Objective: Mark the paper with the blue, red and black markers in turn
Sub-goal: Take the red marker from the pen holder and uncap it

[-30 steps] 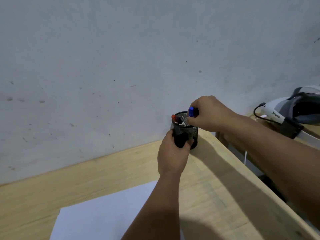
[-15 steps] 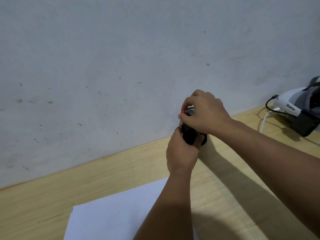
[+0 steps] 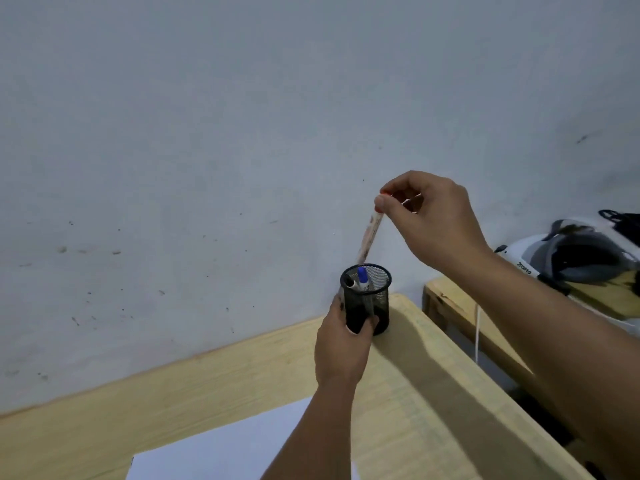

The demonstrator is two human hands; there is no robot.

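Note:
A black mesh pen cup point(image 3: 379, 284) stands at the table's far right corner by the wall. My left hand point(image 3: 343, 344) grips its lower side. Inside it stand the blue-capped marker point(image 3: 362, 276) and the black marker point(image 3: 350, 283). My right hand point(image 3: 429, 216) pinches the red cap end of the red marker point(image 3: 370, 237), which hangs tilted and motion-blurred with its lower end just above the cup's rim. The white paper point(image 3: 214, 452) lies flat at the near edge, partly hidden by my left forearm.
The wooden table point(image 3: 207, 382) meets a grey wall behind. Its right edge runs diagonally past the cup. Beyond a gap, a second wooden surface point(image 3: 460, 306) carries a white headset point(image 3: 561, 258) with a cable.
The blue marker went from my right hand into the cup. My right hand then took the red marker by its cap and raised it out of the cup. My left hand kept hold of the cup.

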